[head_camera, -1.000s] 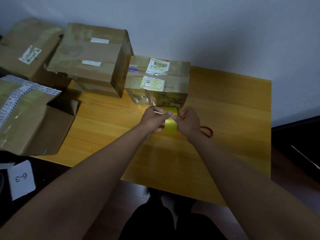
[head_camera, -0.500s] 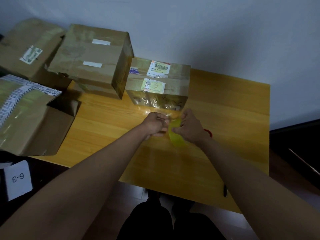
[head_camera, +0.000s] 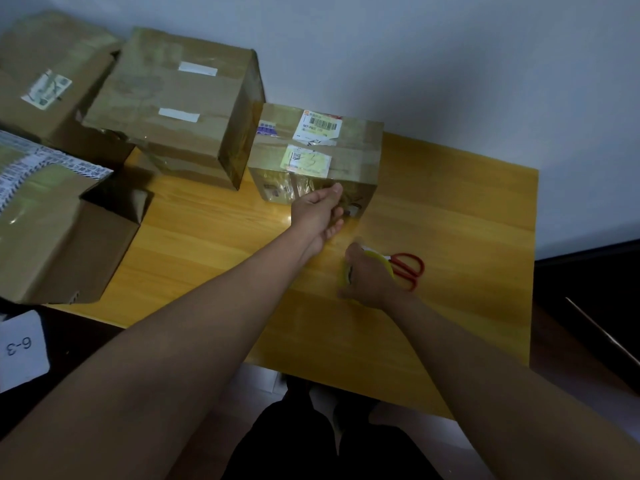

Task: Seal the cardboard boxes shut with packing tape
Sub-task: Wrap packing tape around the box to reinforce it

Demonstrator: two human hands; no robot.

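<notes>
Packing tape, a yellow roll, sits gripped in the right hand low over the surface beside red scissors, while the left hand, fingers seemingly pinching the free end, meets the labelled box, so laying the strip looks under way and drawing it taut across the seam comes next.

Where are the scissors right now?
In the head view, the red-handled scissors lie flat on the wooden table, right of centre, just beyond the right hand that grips the yellow tape roll.
</notes>
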